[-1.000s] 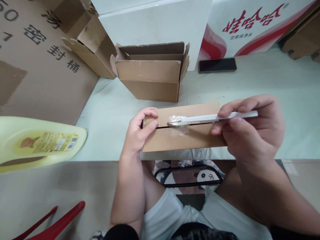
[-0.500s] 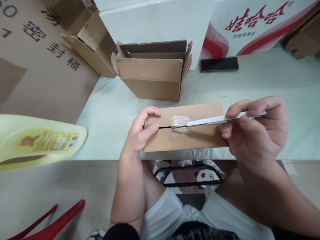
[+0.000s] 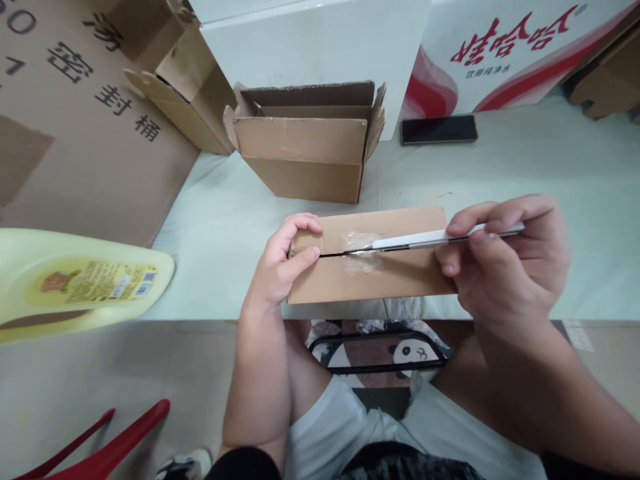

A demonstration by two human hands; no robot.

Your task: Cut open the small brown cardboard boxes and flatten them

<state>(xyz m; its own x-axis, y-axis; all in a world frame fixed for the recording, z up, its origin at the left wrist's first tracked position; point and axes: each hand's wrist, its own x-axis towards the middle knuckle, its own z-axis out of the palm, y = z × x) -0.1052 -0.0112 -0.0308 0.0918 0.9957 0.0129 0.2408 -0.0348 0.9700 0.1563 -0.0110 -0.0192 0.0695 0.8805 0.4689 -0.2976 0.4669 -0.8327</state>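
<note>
A small closed cardboard box (image 3: 325,283) lies at the table's near edge, with a dark seam running along its top. Clear tape (image 3: 363,264) crosses the middle of that seam. My left hand (image 3: 285,260) grips the box's left end, thumb on top beside the seam and fingers over the far side. In my right hand (image 3: 515,257) is a slim white utility knife (image 3: 410,241), pinched between thumb and fingers. Its thin blade points left and lies along the seam at the tape. My lower right fingers are close to the box's right end.
An open cardboard box (image 3: 300,160) stands behind, before white cartons (image 3: 310,60). A black phone (image 3: 439,130) lies at the back right. To the left are a pale yellow bottle (image 3: 100,280) and a large printed carton (image 3: 100,180). Red legs (image 3: 125,433) show at the lower left.
The knife has shifted slightly left and its blade now lies in line with the seam at the tape. My right hand moved a little left with it; my left hand stays put.
</note>
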